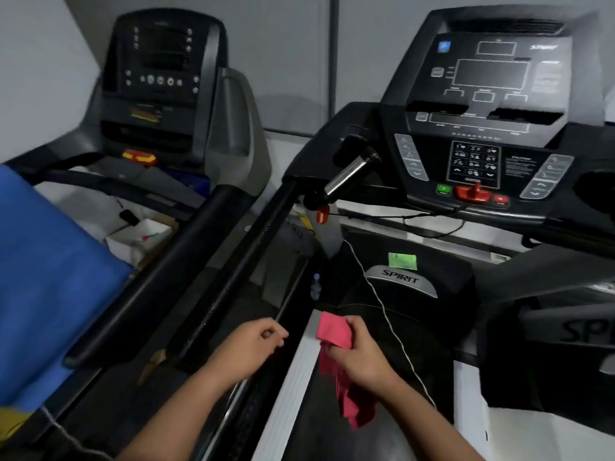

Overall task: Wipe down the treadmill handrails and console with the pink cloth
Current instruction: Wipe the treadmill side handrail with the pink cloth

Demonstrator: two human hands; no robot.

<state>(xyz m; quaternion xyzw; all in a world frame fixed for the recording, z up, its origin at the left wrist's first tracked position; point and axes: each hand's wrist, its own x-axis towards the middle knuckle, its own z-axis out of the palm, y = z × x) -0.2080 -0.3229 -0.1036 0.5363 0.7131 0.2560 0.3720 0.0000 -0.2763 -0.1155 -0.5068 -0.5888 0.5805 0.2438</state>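
Note:
My right hand (pixel 361 352) grips the pink cloth (pixel 334 332) low in the middle of the view; part of the cloth sticks up over my fingers and the rest hangs down below my wrist. My left hand (pixel 253 344) hovers just left of it with fingers curled and nothing in them, close to the near end of the black left handrail (pixel 239 261). That rail runs up toward the treadmill console (pixel 482 128) at the upper right, with its dark screens, keypad and red safety key. A chrome pulse grip (pixel 349 174) juts out beside the console.
A second treadmill (pixel 159 88) stands at the left, its black rail running parallel to mine. A blue sheet (pixel 50 277) covers the far left. A white cord (pixel 382 304) hangs across the motor cover marked SPIRIT (pixel 401 277). The right handrail (pixel 549 287) is at the right edge.

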